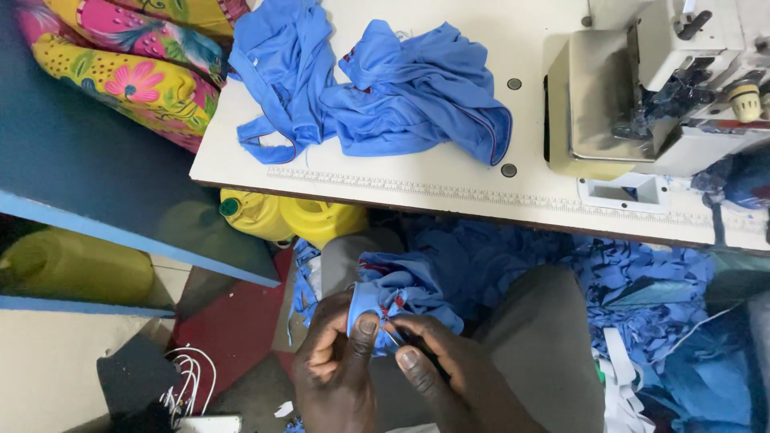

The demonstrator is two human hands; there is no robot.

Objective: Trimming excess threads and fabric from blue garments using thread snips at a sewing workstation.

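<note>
At the far left a bright floral-print cloth [132, 68] bulges beside the pale worktop [449, 180], and yellow plastic jugs [293, 215] sit under its edge. On the worktop lies a heap of crumpled blue garments [377, 84] with red piping, and at the right end stands a cream-coloured sewing machine [674, 88]. Below, over the person's lap, both hands work on a small bunched blue fabric piece [401, 293] with red trim. The left hand [333, 361] is curled nearly shut, thumb pressed up against the fabric's lower edge, pinching it firmly. The right hand [445, 373] is also closed down tight, thumb and forefinger meeting on the same edge just beside the left thumb; it seems to grip something thin and dark, perhaps a small cutter, but that is too small to tell. The step in hand looks like picking or trimming at a seam, which calls for a steady pinch and fine fingertip control. Blue fabric scraps [642, 281] litter the floor to the right.
</note>
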